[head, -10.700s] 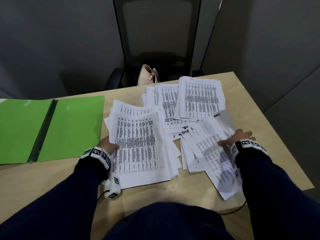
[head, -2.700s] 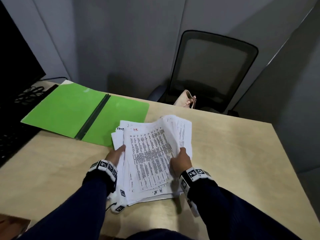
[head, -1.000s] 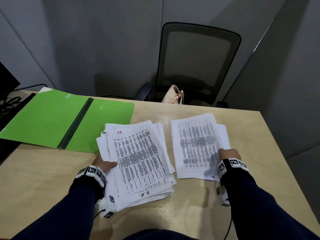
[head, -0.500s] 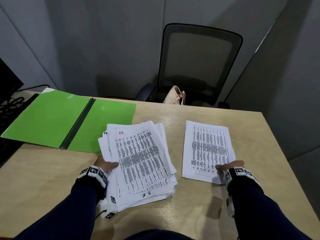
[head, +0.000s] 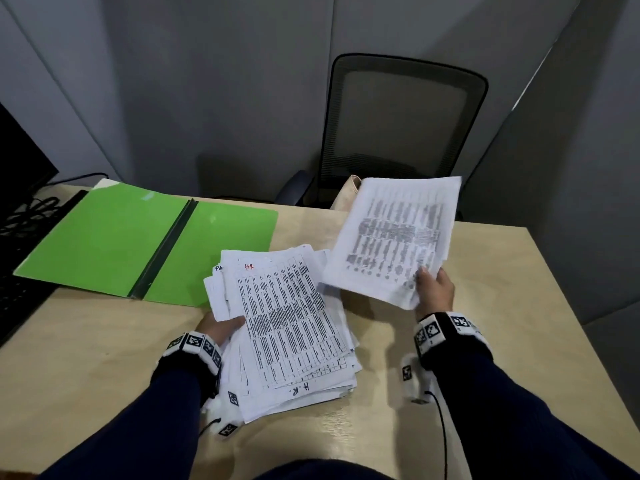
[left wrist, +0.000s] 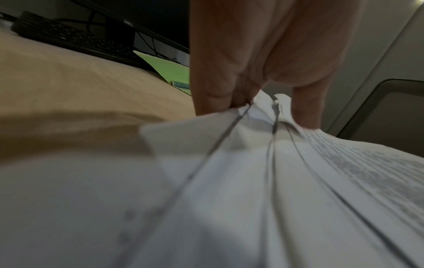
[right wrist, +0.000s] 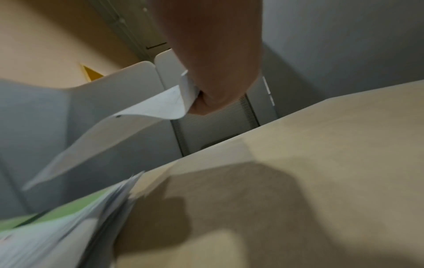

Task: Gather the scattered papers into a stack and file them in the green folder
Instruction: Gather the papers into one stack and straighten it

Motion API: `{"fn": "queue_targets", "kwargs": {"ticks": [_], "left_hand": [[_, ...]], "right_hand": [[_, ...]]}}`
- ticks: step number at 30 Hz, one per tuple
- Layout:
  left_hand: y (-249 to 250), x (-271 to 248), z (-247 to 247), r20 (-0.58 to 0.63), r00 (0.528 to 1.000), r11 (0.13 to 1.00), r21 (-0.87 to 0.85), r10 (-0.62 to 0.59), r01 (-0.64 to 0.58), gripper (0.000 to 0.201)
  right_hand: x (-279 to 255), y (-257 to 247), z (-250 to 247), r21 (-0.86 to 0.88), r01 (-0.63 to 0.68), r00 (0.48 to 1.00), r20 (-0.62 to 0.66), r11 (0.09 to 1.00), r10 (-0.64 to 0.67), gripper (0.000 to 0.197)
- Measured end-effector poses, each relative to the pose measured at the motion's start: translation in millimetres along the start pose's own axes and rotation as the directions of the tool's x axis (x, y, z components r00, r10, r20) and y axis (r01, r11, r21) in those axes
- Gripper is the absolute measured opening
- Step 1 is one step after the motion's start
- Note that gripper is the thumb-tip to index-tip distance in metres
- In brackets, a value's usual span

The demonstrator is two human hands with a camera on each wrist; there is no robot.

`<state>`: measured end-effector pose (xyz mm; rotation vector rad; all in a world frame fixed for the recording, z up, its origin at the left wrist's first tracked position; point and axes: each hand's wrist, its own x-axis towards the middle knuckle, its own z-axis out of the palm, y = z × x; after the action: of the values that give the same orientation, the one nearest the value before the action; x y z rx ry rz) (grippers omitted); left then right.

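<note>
A thick, uneven stack of printed papers [head: 287, 327] lies on the wooden table in front of me. My left hand [head: 218, 327] grips its left edge; in the left wrist view the fingers [left wrist: 213, 87] pinch the bunched sheets [left wrist: 263, 181]. My right hand [head: 433, 289] holds a smaller sheaf of papers [head: 394, 237] by its near right corner, lifted off the table and tilted up to the right of the stack. The right wrist view shows that sheaf [right wrist: 128, 127] curling from my fingers [right wrist: 213, 87]. The green folder [head: 138, 244] lies open, flat, at the far left.
A black keyboard and monitor [head: 17, 209] sit at the table's left edge beside the folder. An office chair [head: 398, 133] with a beige bag stands behind the far edge. Bare tabletop [head: 502, 306] lies to the right of my right hand.
The smaller sheaf lay flat on the table to the right of the stack; my right hand has now picked it up and raised it. My left hand still holds the stack.
</note>
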<state>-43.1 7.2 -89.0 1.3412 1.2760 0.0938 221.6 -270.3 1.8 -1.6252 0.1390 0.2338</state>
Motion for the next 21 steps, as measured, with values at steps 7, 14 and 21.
{"fn": "queue_targets", "kwargs": {"ticks": [7,14,21], "left_hand": [[19.5,-13.6,0.5,0.067,0.991,0.966,-0.227,-0.113,0.126,0.073],[18.7,-22.7,4.0,0.106,0.984,0.97,-0.183,-0.143,0.161,0.061],[12.6,-22.4,-12.0,0.111,0.986,0.99,-0.037,-0.128,0.133,0.093]], "right_hand": [[-61.3,36.3,38.2,-0.54,-0.035,0.942,0.262,0.841,0.207,0.023],[-85.1,50.6,70.7,-0.841,0.251,0.856,0.424,0.478,0.296,0.035],[-81.6,45.3,87.9,-0.919,0.184,0.925,0.282,0.349,0.254,0.061]]}}
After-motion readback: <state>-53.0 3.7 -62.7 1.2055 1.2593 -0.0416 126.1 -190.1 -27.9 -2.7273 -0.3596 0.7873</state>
